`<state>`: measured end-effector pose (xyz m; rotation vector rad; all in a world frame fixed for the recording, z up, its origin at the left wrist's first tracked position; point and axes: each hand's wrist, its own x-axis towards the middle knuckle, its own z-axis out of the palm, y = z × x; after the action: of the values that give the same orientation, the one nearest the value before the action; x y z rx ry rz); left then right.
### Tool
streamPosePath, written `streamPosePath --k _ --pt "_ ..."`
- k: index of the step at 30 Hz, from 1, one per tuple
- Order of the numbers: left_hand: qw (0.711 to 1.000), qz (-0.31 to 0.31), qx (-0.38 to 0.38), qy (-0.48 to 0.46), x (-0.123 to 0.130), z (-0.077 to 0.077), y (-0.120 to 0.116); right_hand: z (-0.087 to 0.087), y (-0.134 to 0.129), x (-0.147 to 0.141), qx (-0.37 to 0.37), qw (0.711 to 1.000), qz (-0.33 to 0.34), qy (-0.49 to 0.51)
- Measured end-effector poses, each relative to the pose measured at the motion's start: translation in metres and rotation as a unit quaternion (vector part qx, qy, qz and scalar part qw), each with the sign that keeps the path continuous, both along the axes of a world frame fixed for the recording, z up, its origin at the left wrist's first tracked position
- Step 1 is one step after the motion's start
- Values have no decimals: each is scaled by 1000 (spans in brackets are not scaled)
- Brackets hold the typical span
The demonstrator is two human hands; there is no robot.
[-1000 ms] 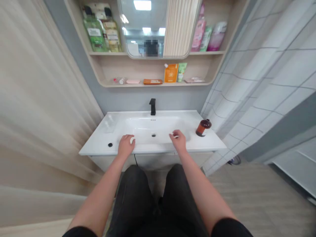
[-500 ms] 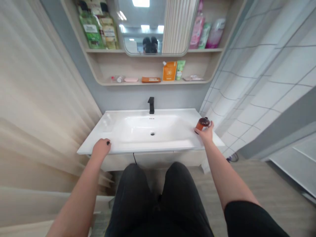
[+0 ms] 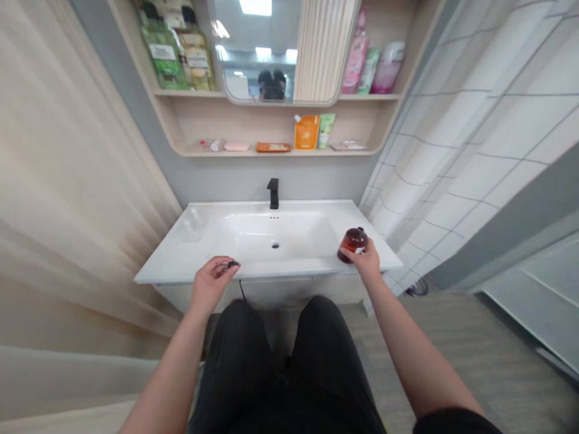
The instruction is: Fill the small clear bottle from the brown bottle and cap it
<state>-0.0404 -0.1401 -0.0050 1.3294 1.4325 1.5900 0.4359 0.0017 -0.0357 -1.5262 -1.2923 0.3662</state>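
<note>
A brown-red bottle [image 3: 353, 241] with a short dark neck is held in my right hand [image 3: 367, 260], over the right side of the white sink counter [image 3: 380, 247]. Thumb and fingers wrap its lower right side, next to a pale label. Between the fingertips of my left hand [image 3: 213, 278] is a small black cap [image 3: 233, 264], above the counter's front edge left of the drain. Cap and bottle are well apart, with the basin [image 3: 289, 235] between them.
Behind the basin stands a black faucet [image 3: 274, 193]. A clear tray [image 3: 192, 229] lies on the counter's left. Above, a shelf [image 3: 271, 153] holds an orange pouch [image 3: 307, 132], a green tube [image 3: 325, 130] and small packets. Curtains hang on the left.
My right hand has brought the bottle left and nearer to me. My left hand has moved right with the black cap, which now shows more clearly between its fingertips.
</note>
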Motion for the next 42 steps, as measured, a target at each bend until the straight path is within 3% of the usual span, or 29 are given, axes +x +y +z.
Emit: streamPosePath --k 7,11,16,21,24,29,33,38,42 --pt "989 -95 59 -98 114 44 2 17 -104 -103 29 970 229 75" --pt "980 -159 77 -89 146 61 -3 32 -139 -141 28 946 311 86" --pt "983 -160 81 -34 140 71 -23 42 -158 -158 32 939 332 85" --pt "975 -149 122 115 125 75 -37 31 -166 -168 56 957 280 49" --pt "972 -136 128 144 121 69 -41 24 -172 -173 62 963 263 23" --pt "977 -120 97 150 117 60 -51 23 -184 -174 55 958 282 10" --pt "964 -213 82 134 114 67 -59 28 -189 -173 43 951 306 13" --pt "975 -209 46 57 113 79 -58 35 -194 -172 31 944 329 29" --pt "948 -315 27 -39 108 88 -58 38 -196 -171 42 935 352 24"
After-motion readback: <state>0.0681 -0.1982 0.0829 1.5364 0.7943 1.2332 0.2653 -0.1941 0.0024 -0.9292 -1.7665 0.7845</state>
